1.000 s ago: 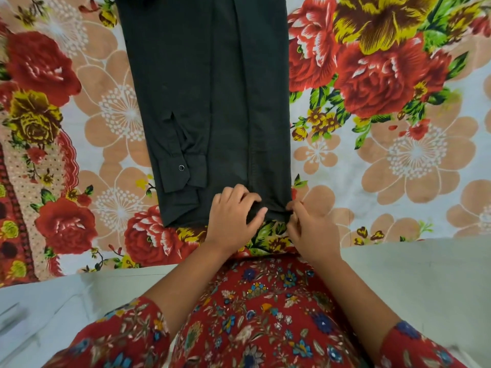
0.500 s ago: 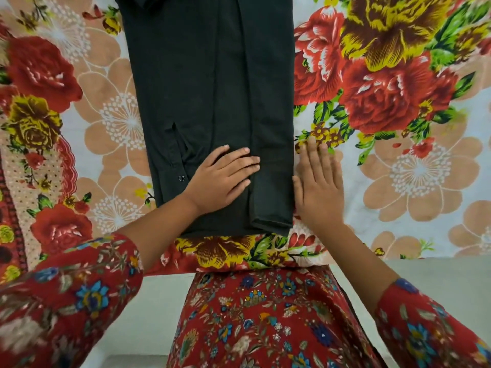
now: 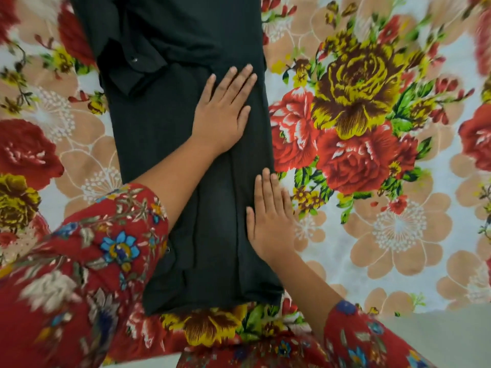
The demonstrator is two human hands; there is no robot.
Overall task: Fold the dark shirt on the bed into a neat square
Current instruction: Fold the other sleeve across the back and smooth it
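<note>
The left hand [image 3: 221, 115] lies flat, palm down, fingers stretched and slightly spread, pressing on the dark, almost black cotton shirt [image 3: 164, 144]; it grips nothing. It sits on the right half of the cloth, well up the strip, its fingertips pointing away from the person and toward the shirt's right edge. The left forearm crosses the shirt diagonally from the lower left, coming out of a red sleeve with a blue, white and gold flower print [image 3: 87, 256].

The right hand [image 3: 271, 221] is also open and flat, fingers together and pointing away, closed on nothing. It rests along the shirt's right edge, nearer the person than the left hand, with the thumb side on the dark cloth and the outer fingers on the bedsheet just beside it.

The shirt is folded lengthwise into a long narrow strip that runs from the near edge of the bed up and out of view at the top. Lengthwise folds show between the two hands. Near the top left a folded sleeve cuff with a small snap button [image 3: 134, 59] lies on top of the strip.

Under everything is the white bedsheet printed with large red, yellow and peach flowers [image 3: 385, 235], covering the bed on both sides of the shirt.
</note>
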